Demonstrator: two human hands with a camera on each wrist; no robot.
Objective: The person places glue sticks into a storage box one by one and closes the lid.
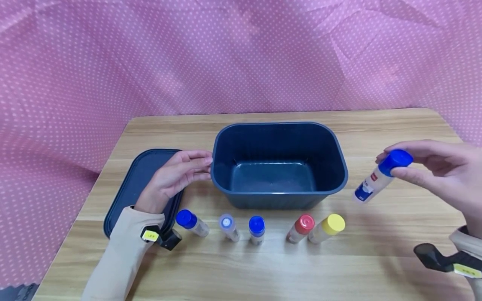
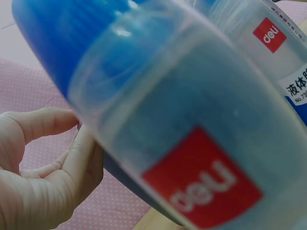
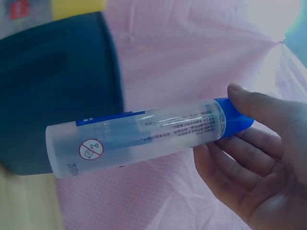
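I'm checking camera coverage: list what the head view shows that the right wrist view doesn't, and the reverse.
Only the head view: the left hand, the lid, the bin floor, the red cap and the three bottles left of it.
Only the right wrist view: the crossed-out symbol on the held bottle.
Both: that bottle, the right hand, the bin, the yellow cap and the pink cloth.

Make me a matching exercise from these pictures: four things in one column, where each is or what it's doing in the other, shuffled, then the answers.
1. Red-capped bottle
2. Dark lid
3. Right hand
4. Dark bin

A. Beyond the row of five bottles, open at the top
B. Holding a blue-capped bottle
C. Second from the right in the row
D. Partly hidden by the left arm

Pairs: 1-C, 2-D, 3-B, 4-A
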